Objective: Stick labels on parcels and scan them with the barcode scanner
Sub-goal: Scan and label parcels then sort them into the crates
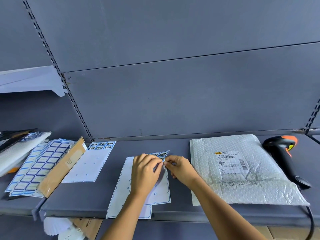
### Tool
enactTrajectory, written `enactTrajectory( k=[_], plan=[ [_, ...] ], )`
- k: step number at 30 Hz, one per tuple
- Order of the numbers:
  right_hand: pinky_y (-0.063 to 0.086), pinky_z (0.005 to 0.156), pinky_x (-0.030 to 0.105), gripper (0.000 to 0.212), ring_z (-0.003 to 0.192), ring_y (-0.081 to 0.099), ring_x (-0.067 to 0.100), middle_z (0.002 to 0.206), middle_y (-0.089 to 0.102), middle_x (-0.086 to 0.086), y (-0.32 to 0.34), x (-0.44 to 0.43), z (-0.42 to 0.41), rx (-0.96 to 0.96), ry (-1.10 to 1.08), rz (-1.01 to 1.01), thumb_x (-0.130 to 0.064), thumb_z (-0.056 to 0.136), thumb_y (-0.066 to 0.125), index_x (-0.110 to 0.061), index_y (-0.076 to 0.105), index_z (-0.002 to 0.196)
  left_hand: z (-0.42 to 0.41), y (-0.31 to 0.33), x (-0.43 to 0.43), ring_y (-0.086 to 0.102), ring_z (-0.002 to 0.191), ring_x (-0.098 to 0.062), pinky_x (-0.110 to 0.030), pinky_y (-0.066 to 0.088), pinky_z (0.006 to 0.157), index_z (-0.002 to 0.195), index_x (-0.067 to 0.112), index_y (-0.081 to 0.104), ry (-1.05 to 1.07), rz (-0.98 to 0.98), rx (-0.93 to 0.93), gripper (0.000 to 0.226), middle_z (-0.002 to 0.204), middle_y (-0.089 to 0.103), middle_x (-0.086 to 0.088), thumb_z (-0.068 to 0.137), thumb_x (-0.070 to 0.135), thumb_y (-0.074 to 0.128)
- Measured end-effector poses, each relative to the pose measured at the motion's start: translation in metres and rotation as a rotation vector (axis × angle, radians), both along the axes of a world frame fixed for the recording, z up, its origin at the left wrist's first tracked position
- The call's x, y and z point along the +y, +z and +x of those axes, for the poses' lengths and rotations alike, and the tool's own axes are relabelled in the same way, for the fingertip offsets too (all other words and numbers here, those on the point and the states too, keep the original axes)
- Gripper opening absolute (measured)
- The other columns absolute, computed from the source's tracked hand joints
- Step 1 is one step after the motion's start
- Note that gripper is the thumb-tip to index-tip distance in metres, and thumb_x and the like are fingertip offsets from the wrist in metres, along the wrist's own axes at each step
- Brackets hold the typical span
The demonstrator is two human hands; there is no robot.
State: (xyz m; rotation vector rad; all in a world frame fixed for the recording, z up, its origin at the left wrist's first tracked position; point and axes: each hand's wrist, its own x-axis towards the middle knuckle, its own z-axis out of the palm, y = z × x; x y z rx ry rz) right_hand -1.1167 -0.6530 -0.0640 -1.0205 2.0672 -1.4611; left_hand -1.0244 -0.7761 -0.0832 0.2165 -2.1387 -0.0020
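Hands met over the middle of the shelf [173,144], near its front edge. The left hand [144,172] lay across a mostly stripped label sheet [121,193], fingers curled, thumb and forefinger closed in a narrow pinch at the sheet's far right corner. The right hand [181,168] pinched the same spot from the other side, its fingertips touching those of the left. A few blue-edged labels [163,154] with dark print showed on that corner, just past the knuckles; whether one had lifted off the backing could not be told. The near end of the sheet hung over the front edge of the shelf.

Just beside the right hand lay the parcel [242,184], a white bubble mailer lying flat and reaching from near the back edge almost to the front edge, with a printed shipping slip [232,165] on top. The scanner [285,156], black with an orange top, lay on its side against the parcel's right edge near the back right corner, its cable [311,220] dropping over the front edge.

Toward the left, a second sheet [90,163] lay with six printed labels along its far end. A strip of cardboard [64,167] lay aslant just beside it, overlapping a fanned pile of blank blue-bordered sheets [39,163]. White packets [17,149] were stacked at the left end.
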Motion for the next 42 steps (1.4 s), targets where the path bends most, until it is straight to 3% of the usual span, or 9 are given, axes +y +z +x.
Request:
enactTrajectory(
  k=[11, 18, 27, 31, 36, 42],
  plan=[
    [0.045, 0.051, 0.016, 0.016, 0.043, 0.045, 0.004, 0.059, 0.052, -0.008, -0.001, 0.0, 0.001, 0.024, 0.017, 0.006, -0.017, 0.094, 0.054, -0.016, 0.062, 0.08, 0.002, 0.004, 0.005, 0.055, 0.073, -0.016, -0.03, 0.038, 0.068, 0.07, 0.019, 0.067, 0.003, 0.04, -0.019, 0.017, 0.075, 0.065, 0.009, 0.082, 0.027, 0.059],
    [0.045, 0.051, 0.016, 0.023, 0.041, 0.044, 0.003, 0.058, 0.053, -0.011, 0.001, 0.0, 0.002, 0.02, 0.008, 0.018, -0.017, 0.093, 0.055, -0.025, 0.059, 0.072, 0.006, 0.01, 0.008, 0.055, 0.07, -0.015, -0.023, 0.038, 0.071, 0.068, 0.018, 0.062, -0.024, 0.298, -0.026, 0.02, 0.072, 0.062, 0.01, 0.083, 0.029, 0.054],
    [0.043, 0.049, 0.016, 0.016, 0.047, 0.044, 0.002, 0.063, 0.055, -0.01, 0.006, 0.002, 0.005, -0.094, 0.017, -0.049, -0.02, 0.092, 0.058, -0.008, 0.065, 0.086, 0.008, 0.009, 0.011, 0.053, 0.067, -0.012, -0.021, 0.041, 0.064, 0.071, 0.018, 0.061, -0.036, 0.341, -0.046, 0.019, 0.072, 0.061, 0.011, 0.084, 0.029, 0.052],
    [0.043, 0.049, 0.016, 0.013, 0.044, 0.042, 0.0, 0.061, 0.054, -0.007, 0.006, 0.002, 0.004, -0.101, 0.015, -0.056, -0.015, 0.092, 0.058, -0.008, 0.064, 0.083, 0.009, 0.008, 0.01, 0.052, 0.065, -0.012, -0.022, 0.041, 0.062, 0.073, 0.018, 0.059, -0.036, 0.35, -0.051, 0.017, 0.071, 0.062, 0.01, 0.085, 0.028, 0.052],
    [0.043, 0.05, 0.017, 0.02, 0.046, 0.044, 0.002, 0.059, 0.055, -0.011, 0.004, 0.001, 0.003, -0.11, 0.003, -0.029, -0.014, 0.092, 0.057, -0.02, 0.06, 0.073, 0.008, 0.006, 0.008, 0.053, 0.065, -0.014, -0.025, 0.042, 0.06, 0.075, 0.018, 0.057, -0.036, 0.375, -0.065, 0.017, 0.072, 0.06, 0.01, 0.087, 0.027, 0.049],
    [0.044, 0.051, 0.017, 0.017, 0.049, 0.045, 0.005, 0.062, 0.056, -0.008, 0.003, 0.0, 0.002, -0.087, 0.0, -0.002, -0.016, 0.092, 0.056, -0.017, 0.059, 0.076, 0.009, 0.005, 0.008, 0.049, 0.064, -0.012, -0.021, 0.038, 0.057, 0.079, 0.017, 0.053, -0.002, 0.424, -0.061, 0.009, 0.072, 0.058, 0.011, 0.088, 0.02, 0.052]
  ],
)
